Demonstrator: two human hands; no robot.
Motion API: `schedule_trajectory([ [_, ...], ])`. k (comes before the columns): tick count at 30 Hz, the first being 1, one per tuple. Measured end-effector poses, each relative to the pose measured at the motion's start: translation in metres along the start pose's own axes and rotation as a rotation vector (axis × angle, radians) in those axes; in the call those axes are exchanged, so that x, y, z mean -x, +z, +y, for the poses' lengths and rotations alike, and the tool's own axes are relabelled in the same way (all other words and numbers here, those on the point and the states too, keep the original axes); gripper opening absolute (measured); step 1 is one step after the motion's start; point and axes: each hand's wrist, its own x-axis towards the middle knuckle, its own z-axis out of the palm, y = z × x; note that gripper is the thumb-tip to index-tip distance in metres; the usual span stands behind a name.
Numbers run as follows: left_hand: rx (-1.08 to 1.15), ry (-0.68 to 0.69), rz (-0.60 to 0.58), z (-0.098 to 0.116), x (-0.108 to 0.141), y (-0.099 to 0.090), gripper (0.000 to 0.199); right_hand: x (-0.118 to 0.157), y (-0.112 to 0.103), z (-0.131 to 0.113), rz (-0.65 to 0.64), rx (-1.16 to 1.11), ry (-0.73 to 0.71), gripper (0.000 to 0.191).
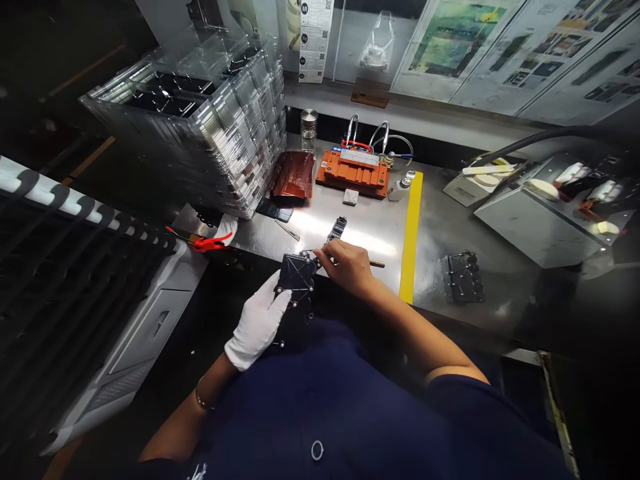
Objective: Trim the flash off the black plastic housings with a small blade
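My left hand [257, 320], in a white glove, is closed on a black moulded plate [297, 273] with raised ribs and small round bosses. Its thumb lies across the plate's face, while the other fingers are behind it. At the plate's upper right corner my bare right hand [346, 263] is closed in a pinch; what sits between its fingertips is too small to make out. Just beyond that hand a narrow black ribbed piece [337, 229] shows on the bench. A thin brass-coloured rod [378, 264] pokes out beside the right wrist; I cannot tell whether the hand holds it.
Stacked clear trays [240, 133] rise at the left. An orange fixture [353, 175] stands behind, near a small white bottle [399, 189]. Red-handled pliers [213, 243] lie at the bench's left edge. Right of the yellow tape [411, 233] lies another black plate [464, 277].
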Motion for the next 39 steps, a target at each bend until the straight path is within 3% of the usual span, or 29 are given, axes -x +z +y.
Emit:
schedule_trajectory([
  [4,-0.011,0.005,0.04,0.001,0.001,0.0,0.053,0.006,-0.008,-0.002,-0.011,-0.111,0.025,0.035],
  [9,-0.015,-0.017,0.109,-0.001,-0.001,-0.003,0.055,0.021,-0.009,-0.011,-0.103,-0.198,-0.053,0.036],
  [15,-0.048,0.033,0.083,-0.004,0.0,-0.004,0.052,0.025,-0.008,-0.015,-0.172,-0.167,-0.123,0.038],
  [30,-0.036,0.08,0.148,0.0,0.002,0.0,0.054,0.022,-0.005,-0.021,-0.042,-0.109,-0.095,0.037],
  [36,-0.052,0.102,0.143,0.003,0.002,0.0,0.051,0.021,-0.007,-0.02,-0.041,-0.117,-0.09,0.037],
  [39,-0.054,0.084,0.146,0.002,0.002,0.0,0.051,0.021,-0.007,-0.018,-0.105,-0.162,-0.061,0.037],
])
